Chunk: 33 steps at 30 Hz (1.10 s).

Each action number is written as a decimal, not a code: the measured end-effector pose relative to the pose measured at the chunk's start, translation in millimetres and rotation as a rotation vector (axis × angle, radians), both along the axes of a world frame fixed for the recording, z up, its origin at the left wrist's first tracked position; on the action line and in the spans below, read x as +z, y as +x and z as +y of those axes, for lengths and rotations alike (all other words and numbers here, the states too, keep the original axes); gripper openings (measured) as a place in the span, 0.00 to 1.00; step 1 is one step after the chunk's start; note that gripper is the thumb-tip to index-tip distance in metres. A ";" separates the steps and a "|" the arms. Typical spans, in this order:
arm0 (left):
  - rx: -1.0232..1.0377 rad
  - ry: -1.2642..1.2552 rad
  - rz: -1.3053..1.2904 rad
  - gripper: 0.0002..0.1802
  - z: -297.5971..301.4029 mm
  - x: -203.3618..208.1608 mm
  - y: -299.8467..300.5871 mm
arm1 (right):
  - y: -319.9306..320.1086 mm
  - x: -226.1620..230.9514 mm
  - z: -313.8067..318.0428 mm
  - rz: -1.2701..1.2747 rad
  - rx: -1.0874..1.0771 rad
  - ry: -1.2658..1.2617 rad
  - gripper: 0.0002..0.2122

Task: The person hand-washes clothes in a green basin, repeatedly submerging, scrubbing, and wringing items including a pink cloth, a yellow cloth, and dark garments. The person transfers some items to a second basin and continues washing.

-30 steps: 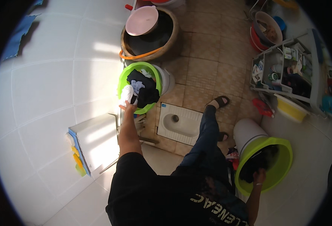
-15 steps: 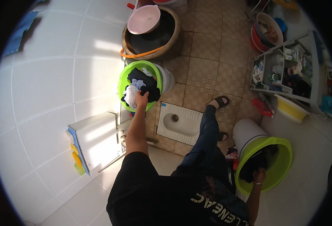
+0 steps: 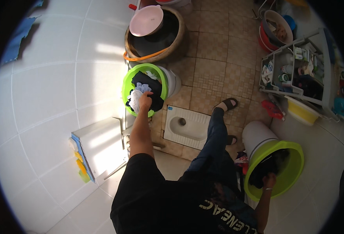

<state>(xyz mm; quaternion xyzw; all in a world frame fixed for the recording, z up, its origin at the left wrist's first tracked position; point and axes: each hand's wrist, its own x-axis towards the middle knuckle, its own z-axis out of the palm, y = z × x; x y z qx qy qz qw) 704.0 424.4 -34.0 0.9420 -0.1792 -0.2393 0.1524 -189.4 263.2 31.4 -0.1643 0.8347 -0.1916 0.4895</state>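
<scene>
On the left, a green basin [image 3: 126, 85] sits on a pale bucket and holds a heap of clothes. My left hand [image 3: 145, 101] is closed at a bunched white cloth [image 3: 134, 101] on top of the heap. Beside it lie a pale blue cloth [image 3: 142, 87] and a dark garment [image 3: 156, 100]. At the lower right, a second green basin [image 3: 293, 171] rests on another pale bucket [image 3: 256, 136]. Inside it, my right hand [image 3: 269, 180] is closed at a dark garment [image 3: 262, 169]; its fingertips are partly hidden.
A squat toilet [image 3: 187, 126] is set in the floor between the basins, by my sandalled feet. A large water vat [image 3: 183, 35] with a pink dipper [image 3: 146, 21] stands at the far left. At right are a shelf rack [image 3: 289, 91], a yellow basin [image 3: 302, 111] and a red brush [image 3: 272, 109].
My left hand has shifted very slightly at the white cloth. My right hand stays at the dark garment in the right basin. The whole view has moved a little.
</scene>
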 end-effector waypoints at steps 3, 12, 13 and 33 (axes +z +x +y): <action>0.104 -0.126 -0.034 0.25 -10.6 -28.0 -9.1 | 1.5 2.3 1.7 0.039 0.031 -0.011 0.07; 0.255 0.385 0.075 0.29 -23.9 -46.6 0.6 | 30.3 14.1 -14.3 0.092 0.018 -0.057 0.02; 0.311 0.316 0.182 0.32 -14.8 -47.7 11.9 | 26.1 12.3 -11.6 0.078 0.032 -0.045 0.02; 0.903 -0.547 0.409 0.50 33.1 8.3 95.7 | 9.5 7.2 -10.9 -0.001 0.014 0.032 0.04</action>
